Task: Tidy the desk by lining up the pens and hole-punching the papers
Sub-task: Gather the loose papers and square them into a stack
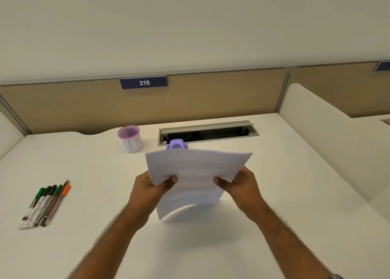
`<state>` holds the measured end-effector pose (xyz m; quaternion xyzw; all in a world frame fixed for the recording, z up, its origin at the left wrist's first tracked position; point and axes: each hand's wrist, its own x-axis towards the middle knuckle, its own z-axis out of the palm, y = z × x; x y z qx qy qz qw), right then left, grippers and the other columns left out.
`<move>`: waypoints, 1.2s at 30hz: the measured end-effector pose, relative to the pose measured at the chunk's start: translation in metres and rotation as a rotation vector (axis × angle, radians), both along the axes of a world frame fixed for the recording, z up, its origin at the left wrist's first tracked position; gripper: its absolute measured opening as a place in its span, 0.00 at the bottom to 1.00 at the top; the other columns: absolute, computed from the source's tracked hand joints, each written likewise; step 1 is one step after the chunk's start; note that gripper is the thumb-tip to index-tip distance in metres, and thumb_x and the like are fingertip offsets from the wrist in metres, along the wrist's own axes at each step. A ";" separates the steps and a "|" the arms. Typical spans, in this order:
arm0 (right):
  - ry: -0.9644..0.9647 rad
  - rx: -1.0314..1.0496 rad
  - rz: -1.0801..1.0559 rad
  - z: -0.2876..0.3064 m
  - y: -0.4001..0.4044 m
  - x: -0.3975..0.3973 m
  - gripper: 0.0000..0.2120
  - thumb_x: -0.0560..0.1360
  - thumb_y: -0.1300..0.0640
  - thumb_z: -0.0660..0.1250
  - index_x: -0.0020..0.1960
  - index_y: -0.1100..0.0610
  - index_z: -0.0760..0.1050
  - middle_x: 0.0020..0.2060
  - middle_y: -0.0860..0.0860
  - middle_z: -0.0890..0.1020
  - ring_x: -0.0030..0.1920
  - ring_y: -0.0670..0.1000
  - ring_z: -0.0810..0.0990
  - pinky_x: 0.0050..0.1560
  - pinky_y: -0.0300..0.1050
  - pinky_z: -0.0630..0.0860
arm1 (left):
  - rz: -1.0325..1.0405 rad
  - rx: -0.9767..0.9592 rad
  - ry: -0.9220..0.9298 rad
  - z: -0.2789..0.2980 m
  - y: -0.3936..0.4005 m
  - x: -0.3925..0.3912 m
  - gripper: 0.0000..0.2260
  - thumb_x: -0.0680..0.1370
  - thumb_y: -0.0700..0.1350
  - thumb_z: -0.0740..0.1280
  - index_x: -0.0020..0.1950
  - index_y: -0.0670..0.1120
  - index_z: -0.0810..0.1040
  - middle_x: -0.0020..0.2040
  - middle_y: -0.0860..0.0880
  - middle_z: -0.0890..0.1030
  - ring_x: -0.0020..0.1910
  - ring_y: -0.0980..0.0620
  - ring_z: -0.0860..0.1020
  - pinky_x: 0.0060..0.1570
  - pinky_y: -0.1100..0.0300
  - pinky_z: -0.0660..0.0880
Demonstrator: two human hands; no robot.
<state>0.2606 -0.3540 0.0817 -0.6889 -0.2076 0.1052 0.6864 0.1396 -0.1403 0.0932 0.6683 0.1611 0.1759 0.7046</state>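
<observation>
I hold a small stack of white papers [194, 173] upright above the middle of the desk. My left hand [147, 189] grips its left edge, thumb on the front. My right hand [240, 183] grips its right edge the same way. The lower edge of the papers curls just above the desk top. A purple hole punch [176, 144] stands right behind the papers, mostly hidden by their top edge. Several pens and markers [45, 204] lie side by side in a row at the left of the desk.
A pink mesh cup [130, 138] with a white label stands at the back, left of the punch. An open cable tray [207, 132] is set into the white desk [95, 173] at the back. Beige partition panels close the back; a white divider [316, 135] rises on the right.
</observation>
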 end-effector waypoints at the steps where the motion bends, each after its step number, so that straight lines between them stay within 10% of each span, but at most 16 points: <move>1: 0.013 -0.012 0.000 -0.002 0.001 0.000 0.16 0.70 0.61 0.76 0.51 0.43 0.79 0.47 0.44 0.86 0.49 0.48 0.85 0.44 0.38 0.82 | -0.008 0.001 0.028 -0.002 -0.001 0.000 0.15 0.69 0.47 0.79 0.55 0.51 0.85 0.53 0.48 0.87 0.52 0.45 0.85 0.53 0.48 0.81; 17: -0.043 0.035 0.013 0.023 0.006 -0.008 0.11 0.72 0.59 0.74 0.43 0.42 0.85 0.43 0.47 0.87 0.44 0.55 0.85 0.44 0.47 0.85 | 0.216 -0.021 -0.195 0.019 -0.024 0.003 0.11 0.77 0.39 0.71 0.48 0.57 0.86 0.48 0.51 0.87 0.45 0.49 0.84 0.42 0.56 0.83; 25: -0.105 0.017 -0.066 0.018 0.004 -0.011 0.09 0.72 0.57 0.74 0.40 0.42 0.84 0.38 0.41 0.86 0.37 0.46 0.84 0.33 0.33 0.78 | 0.161 0.053 -0.155 0.025 -0.025 0.001 0.08 0.70 0.50 0.73 0.48 0.59 0.86 0.48 0.52 0.87 0.45 0.47 0.85 0.42 0.53 0.83; 36: 0.003 -0.116 -0.047 -0.026 -0.008 -0.017 0.13 0.71 0.58 0.74 0.44 0.39 0.83 0.41 0.41 0.87 0.43 0.44 0.85 0.38 0.39 0.82 | 0.085 0.132 0.086 -0.017 -0.028 -0.004 0.11 0.77 0.43 0.73 0.45 0.62 0.86 0.47 0.57 0.88 0.45 0.57 0.85 0.36 0.68 0.79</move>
